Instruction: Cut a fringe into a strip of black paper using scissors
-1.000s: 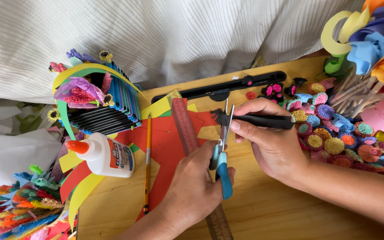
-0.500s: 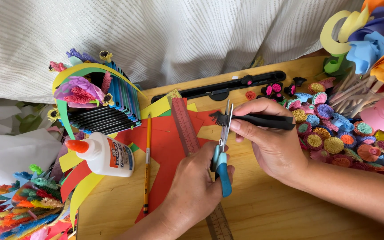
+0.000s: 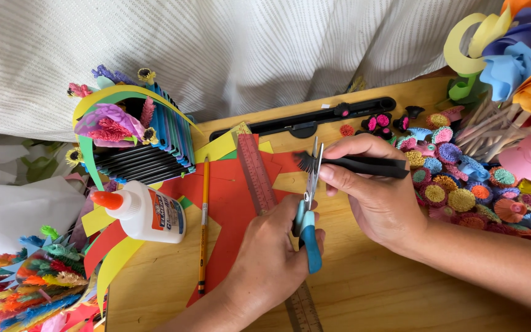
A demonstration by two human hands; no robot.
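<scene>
The left hand (image 3: 271,258) is covering the finger loops of the blue-handled scissors (image 3: 309,209), so the grip inside them is not showing. The long brown wooden ruler (image 3: 258,178) is passing under that hand and running off the bottom edge. The right hand (image 3: 379,197) is hiding the middle of the folded black paper strip (image 3: 364,165). The white glue bottle (image 3: 145,214) is blocking part of the red paper sheet (image 3: 232,203). Both forearms are being cut off by the frame edges.
</scene>
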